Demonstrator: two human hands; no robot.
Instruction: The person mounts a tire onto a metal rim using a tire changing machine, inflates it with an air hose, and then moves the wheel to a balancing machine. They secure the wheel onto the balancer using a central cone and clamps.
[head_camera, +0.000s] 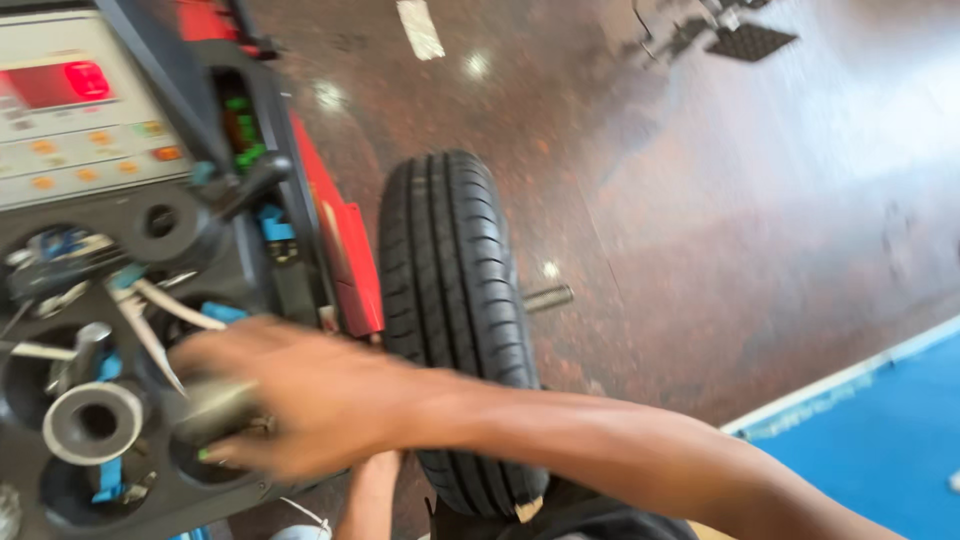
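The right hand (290, 400) reached from the near right across to the tray (150, 300) on top of the wheel balancer, its forearm crossing in front of the tyre (450, 320). The hand was blurred. Its fingers were curled around a grey metal cone (215, 410), which it held over the near part of the tray; so the grip was pinching the cone, though the blur hid how the fingertips lay on it.

Just left of that hand, another grey cone (95, 422) with a dark round hole stood in a tray pocket, apart from the hand. Farther back on the tray lay pliers (150, 320) with pale handles, some blue pieces and other small tools, too blurred to name. Beyond the tray, at the far left, stood the panel (80, 110) with a red lit display and rows of orange buttons.

The tyre stood upright on the balancer's shaft (545, 297), whose bare metal end stuck out to the right of the tread. A red guard (345, 240) ran between the tyre and the machine body.

Of the left arm only a forearm (370, 495) showed, at the near edge below the right wrist and beside the tyre; its hand lay out of view, so I cannot tell its grip.

The floor (720, 200) was glossy brown, with a blue mat (880, 440) edged in white at the near right. A dark grid-like plate (750, 40) lay far off at the upper right.
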